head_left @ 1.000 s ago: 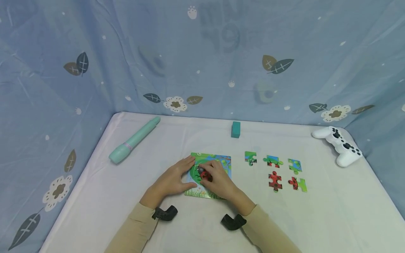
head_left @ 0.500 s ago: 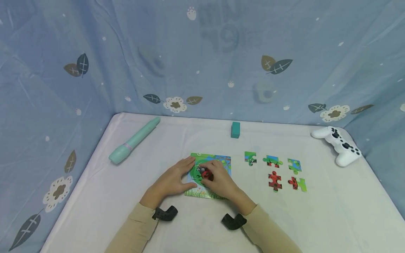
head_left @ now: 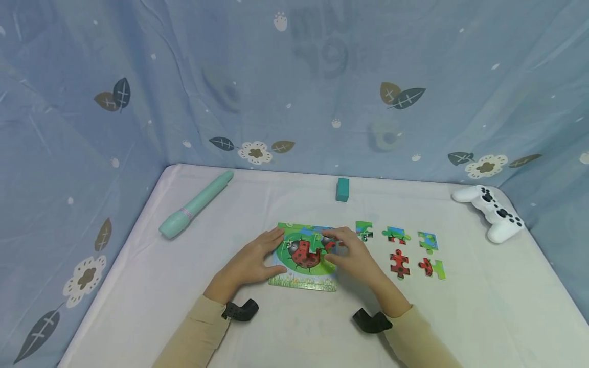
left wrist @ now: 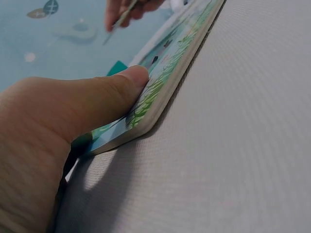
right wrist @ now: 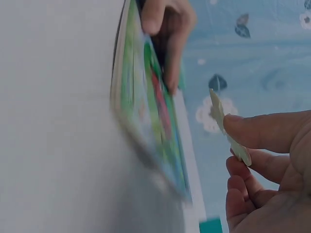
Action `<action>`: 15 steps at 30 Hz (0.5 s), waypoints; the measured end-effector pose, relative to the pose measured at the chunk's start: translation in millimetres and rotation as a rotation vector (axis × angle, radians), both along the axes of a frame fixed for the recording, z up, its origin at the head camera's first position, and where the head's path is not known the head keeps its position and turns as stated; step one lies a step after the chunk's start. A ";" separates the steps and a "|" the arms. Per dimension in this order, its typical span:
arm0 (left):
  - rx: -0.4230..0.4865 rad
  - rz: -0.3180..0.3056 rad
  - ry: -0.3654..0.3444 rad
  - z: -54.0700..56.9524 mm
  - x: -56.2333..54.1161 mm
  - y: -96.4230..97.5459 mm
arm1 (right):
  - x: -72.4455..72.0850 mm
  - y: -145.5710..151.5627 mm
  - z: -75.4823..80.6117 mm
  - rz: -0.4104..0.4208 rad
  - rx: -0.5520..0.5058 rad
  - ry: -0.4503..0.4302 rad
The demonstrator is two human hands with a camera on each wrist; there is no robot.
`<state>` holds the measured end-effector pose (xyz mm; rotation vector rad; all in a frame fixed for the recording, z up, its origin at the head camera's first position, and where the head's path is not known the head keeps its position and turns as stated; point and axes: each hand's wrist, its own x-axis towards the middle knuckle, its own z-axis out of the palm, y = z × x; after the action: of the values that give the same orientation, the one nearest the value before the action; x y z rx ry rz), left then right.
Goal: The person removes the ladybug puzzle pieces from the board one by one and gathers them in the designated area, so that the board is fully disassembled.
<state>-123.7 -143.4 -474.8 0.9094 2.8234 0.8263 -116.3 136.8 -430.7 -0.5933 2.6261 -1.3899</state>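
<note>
A ladybug jigsaw puzzle board [head_left: 301, 280] lies flat on the white-covered table in the head view. My left hand [head_left: 253, 260] rests on its left side, with the thumb pressing the board's surface near the front edge, as the left wrist view shows. Above the board's right side, my right hand [head_left: 356, 255] pinches a puzzle piece [head_left: 329, 243] between thumb and fingers. That puzzle piece [right wrist: 217, 110] is held clear of the board, seen nearly edge-on in the right wrist view. The ladybug picture has a gap at its upper right.
Several loose puzzle pieces lie right of the board, among them a red one [head_left: 399, 263] and a red-green one [head_left: 431, 268]. A teal block [head_left: 342, 189] stands behind. A mint microphone-shaped object [head_left: 195, 204] lies left, a white game controller [head_left: 490, 212] far right.
My right hand has moved right from the board's middle, carrying the puzzle piece and uncovering the ladybug picture. My left hand has stayed in place.
</note>
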 end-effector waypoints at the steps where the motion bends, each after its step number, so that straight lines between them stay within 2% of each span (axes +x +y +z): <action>1: -0.001 0.001 0.001 -0.3 -0.3 0.1 | 0.9 6.3 -0.3 -0.013 0.007 0.000; 7: 0.001 0.012 0.002 -0.4 -0.6 0.1 | 8.7 44.7 -3.9 -0.081 0.066 -0.009; 15: -0.001 0.014 -0.009 0.3 0.2 0.3 | 21.7 81.8 -9.2 -0.111 0.163 0.001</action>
<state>-123.5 -143.1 -474.4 0.8848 2.8255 0.8287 -94.6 218.6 -439.8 -0.4345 2.7759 -1.1864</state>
